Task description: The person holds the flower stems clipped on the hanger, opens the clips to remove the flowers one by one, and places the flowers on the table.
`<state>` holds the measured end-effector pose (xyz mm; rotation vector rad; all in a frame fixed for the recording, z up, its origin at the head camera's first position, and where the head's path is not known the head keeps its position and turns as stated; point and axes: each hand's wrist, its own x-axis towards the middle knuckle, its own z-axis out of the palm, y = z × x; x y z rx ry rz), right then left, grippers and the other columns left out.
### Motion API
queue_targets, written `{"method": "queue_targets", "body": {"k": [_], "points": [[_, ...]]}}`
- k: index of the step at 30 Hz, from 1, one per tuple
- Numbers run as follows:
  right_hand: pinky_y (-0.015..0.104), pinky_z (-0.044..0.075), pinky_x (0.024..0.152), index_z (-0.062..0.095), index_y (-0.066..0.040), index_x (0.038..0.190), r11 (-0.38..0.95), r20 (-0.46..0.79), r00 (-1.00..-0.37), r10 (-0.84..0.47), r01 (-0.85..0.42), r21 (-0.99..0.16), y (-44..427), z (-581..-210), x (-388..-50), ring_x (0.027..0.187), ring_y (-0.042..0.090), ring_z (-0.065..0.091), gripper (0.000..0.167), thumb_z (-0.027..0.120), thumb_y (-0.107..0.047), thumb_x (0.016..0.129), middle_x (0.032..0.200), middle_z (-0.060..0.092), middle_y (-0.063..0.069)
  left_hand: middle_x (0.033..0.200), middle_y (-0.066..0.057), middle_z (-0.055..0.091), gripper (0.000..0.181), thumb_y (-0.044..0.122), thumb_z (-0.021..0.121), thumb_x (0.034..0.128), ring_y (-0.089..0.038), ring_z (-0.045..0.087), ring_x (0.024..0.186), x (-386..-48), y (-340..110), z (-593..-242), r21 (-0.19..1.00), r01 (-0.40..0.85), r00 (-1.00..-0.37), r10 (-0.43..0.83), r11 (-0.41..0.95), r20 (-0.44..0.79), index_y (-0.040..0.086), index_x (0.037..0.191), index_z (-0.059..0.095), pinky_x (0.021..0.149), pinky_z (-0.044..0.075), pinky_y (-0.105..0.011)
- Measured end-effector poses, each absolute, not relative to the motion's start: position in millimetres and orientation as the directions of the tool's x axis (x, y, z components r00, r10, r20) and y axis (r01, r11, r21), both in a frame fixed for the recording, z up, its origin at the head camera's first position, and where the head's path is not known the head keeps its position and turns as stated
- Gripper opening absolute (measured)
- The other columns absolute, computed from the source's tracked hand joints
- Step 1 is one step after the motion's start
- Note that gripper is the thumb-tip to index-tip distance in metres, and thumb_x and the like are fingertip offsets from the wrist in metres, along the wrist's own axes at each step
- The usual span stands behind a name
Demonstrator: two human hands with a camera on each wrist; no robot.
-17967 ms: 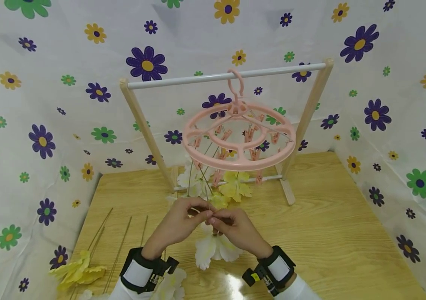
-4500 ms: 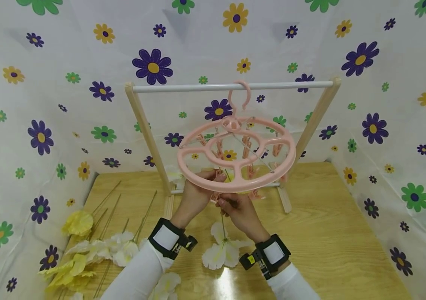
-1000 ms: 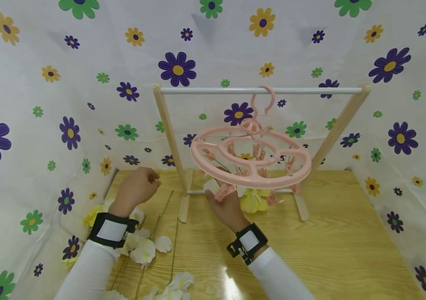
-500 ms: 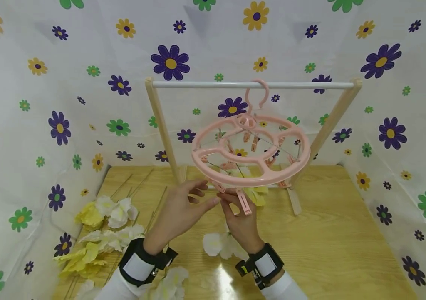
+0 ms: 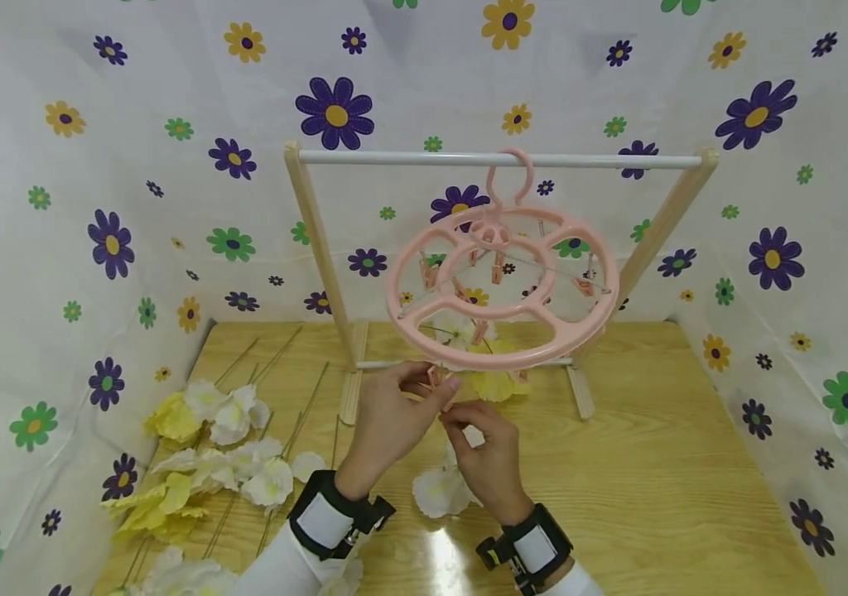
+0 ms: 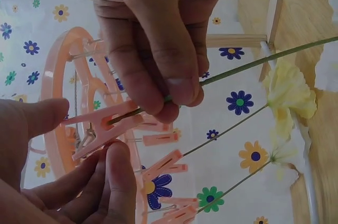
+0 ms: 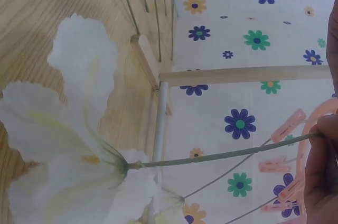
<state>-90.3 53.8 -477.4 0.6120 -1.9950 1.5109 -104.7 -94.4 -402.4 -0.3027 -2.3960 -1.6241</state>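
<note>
Below the near rim of a round pink clip hanger, my left hand pinches a pink clothespin between thumb and fingers. My right hand pinches the green stem of a white artificial flower. In the left wrist view the stem's end lies between the clothespin's jaws, close to my right fingertips. The flower head hangs downward over the table, partly behind my right hand in the head view. A yellow flower hangs from other clips behind.
The hanger hooks over the white rod of a wooden-legged stand. Several white and yellow flowers with long stems lie on the table's left side. More pink clips dangle inside the ring. Flower-patterned cloth surrounds the wooden table.
My left hand came from the table's left side to the hanger and now pinches a clothespin; half a second ago its fingers were spread. My right hand, with the flower stem, sits slightly lower. The hanger has turned.
</note>
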Motion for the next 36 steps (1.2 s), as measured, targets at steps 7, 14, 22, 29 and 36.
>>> {"method": "queue_targets", "body": {"k": [7, 14, 22, 29, 36], "points": [[0.034, 0.058, 0.069, 0.075, -0.006, 0.097, 0.248, 0.647, -0.762, -0.027, -0.632, -0.734, 61, -483, -86, 0.077, 0.023, 0.069, 0.025, 0.075, 0.014, 0.083, 0.093, 0.073, 0.010, 0.079, 0.001, 0.074, 0.017, 0.025, 0.077, 0.0923, -0.010, 0.069, 0.071, -108, -89, -407, 0.845, 0.359, -0.927, 0.046, 0.396, 0.372, 0.008, 0.094, 0.080, 0.057, 0.054, -0.026], [0.036, 0.059, 0.067, 0.069, -0.002, 0.100, 0.260, 0.528, -0.849, -0.025, -0.515, -0.817, 70, -480, -80, 0.076, 0.025, 0.071, 0.022, 0.076, 0.011, 0.084, 0.091, 0.072, 0.012, 0.070, 0.005, 0.069, 0.019, 0.020, 0.073, 0.0961, -0.008, 0.066, 0.067, -110, -85, -407, 0.822, 0.410, -0.908, 0.093, 0.395, 0.408, 0.014, 0.078, 0.076, 0.052, 0.049, -0.024], [0.031, 0.058, 0.068, 0.075, -0.005, 0.103, 0.296, 0.425, -0.904, -0.049, -0.419, -0.858, 82, -479, -74, 0.076, 0.019, 0.071, 0.016, 0.077, 0.001, 0.088, 0.093, 0.075, 0.006, 0.079, 0.000, 0.075, 0.019, 0.014, 0.069, 0.0979, -0.006, 0.052, 0.053, -114, -84, -407, 0.798, 0.443, -0.891, 0.101, 0.408, 0.442, 0.011, 0.083, 0.080, 0.047, 0.038, -0.022], [0.030, 0.058, 0.069, 0.077, -0.006, 0.098, 0.268, 0.310, -0.948, -0.069, -0.317, -0.910, 90, -474, -69, 0.077, 0.016, 0.070, 0.013, 0.078, 0.000, 0.087, 0.090, 0.075, 0.003, 0.082, -0.003, 0.075, 0.017, 0.014, 0.069, 0.0980, -0.012, 0.066, 0.063, -117, -81, -406, 0.802, 0.438, -0.889, 0.065, 0.406, 0.453, 0.008, 0.086, 0.080, 0.051, 0.045, -0.024], [0.031, 0.058, 0.071, 0.075, -0.003, 0.101, 0.187, 0.377, -0.919, -0.120, -0.393, -0.900, 91, -463, -65, 0.080, 0.016, 0.070, 0.012, 0.076, 0.000, 0.089, 0.094, 0.075, 0.007, 0.085, 0.001, 0.072, 0.015, 0.025, 0.073, 0.0963, -0.016, 0.069, 0.084, -118, -81, -406, 0.858, 0.321, -0.945, 0.079, 0.402, 0.316, 0.012, 0.089, 0.072, 0.064, 0.057, -0.029]]}}
